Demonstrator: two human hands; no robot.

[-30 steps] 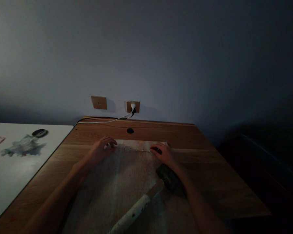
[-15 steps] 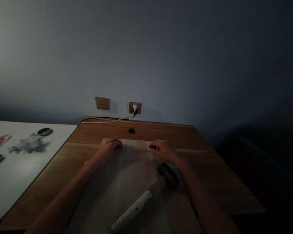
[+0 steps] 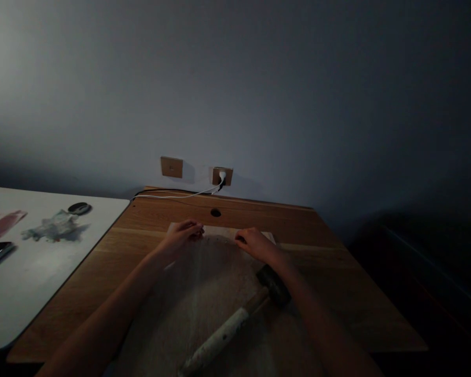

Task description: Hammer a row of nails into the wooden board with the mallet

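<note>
Nearest me: a hammer with a dark blocky head and a pale, dark-spotted handle (image 3: 223,332), lying diagonally, butt near-left, head far-right, close by my right forearm; can't tell if they touch. Long axis runs up the handle; the head sits crosswise on it. Under it, a pale flat wooden board (image 3: 204,283), near end out of frame, far edge running left-right. A thin pale sliver (image 3: 168,265) sits by my left forearm, too blurred to identify. My left hand (image 3: 182,233) is at the board's far-left corner, my right hand (image 3: 255,243) near the far-right one. Fingers curled on both; too dim to tell if the tips meet or pinch anything. Between them, a short row of tiny pale specks (image 3: 217,239) on the board, axis left-right, roughly parallel to the far edge; can't tell which way each one points. My read: step in hand is two-handed fingertip work along that row, hammer out of use. Next move calls for a light, precise pinch, wrists steady, forearm clear of the hammer head. Beyond: brown wooden desk (image 3: 329,272), then the wall.
</note>
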